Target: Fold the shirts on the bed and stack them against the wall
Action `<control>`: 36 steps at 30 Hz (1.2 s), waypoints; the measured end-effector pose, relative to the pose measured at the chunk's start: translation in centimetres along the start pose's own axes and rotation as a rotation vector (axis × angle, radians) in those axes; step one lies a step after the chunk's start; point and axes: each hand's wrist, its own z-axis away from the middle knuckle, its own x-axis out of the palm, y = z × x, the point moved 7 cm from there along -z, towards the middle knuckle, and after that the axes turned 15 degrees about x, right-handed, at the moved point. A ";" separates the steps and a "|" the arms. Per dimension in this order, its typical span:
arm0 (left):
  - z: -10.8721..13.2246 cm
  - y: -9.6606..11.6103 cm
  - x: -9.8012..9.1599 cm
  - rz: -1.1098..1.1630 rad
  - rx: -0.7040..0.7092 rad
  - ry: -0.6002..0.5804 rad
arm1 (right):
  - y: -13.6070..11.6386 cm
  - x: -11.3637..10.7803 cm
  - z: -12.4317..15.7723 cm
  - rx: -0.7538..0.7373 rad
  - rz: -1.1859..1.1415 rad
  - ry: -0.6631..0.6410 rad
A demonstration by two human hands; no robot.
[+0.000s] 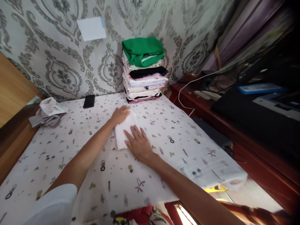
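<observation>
White cloth [121,137] partly hidden under left hand [120,115], right hand [140,145]; dark equipment [246,107], perhaps electronics, blurred.

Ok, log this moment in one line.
left hand: on white folded cloth, far end | right hand: on its right side | clothes stack: near wall | phone: left of stack

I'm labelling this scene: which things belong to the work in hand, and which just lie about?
In the work:
white folded cloth, touched by left hand and right hand
probably the clothes stack and crumpled cloths

Apparently just lying about:
black phone
white cable
</observation>
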 end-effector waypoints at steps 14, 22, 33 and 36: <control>15.6 6.4 0.5 0.455 -0.150 0.441 | 3.3 -1.5 -2.2 0.141 -0.346 -0.052; 14.3 3.5 0.1 1.392 -0.737 0.480 | 3.6 -1.5 -9.5 0.247 -0.315 -0.158; 15.1 3.0 -2.8 1.407 -0.410 0.116 | 4.2 -1.6 -11.5 0.196 -0.381 -0.231; 17.5 0.1 -3.5 1.278 -0.490 0.092 | 3.5 -1.6 -11.2 0.168 -0.376 -0.270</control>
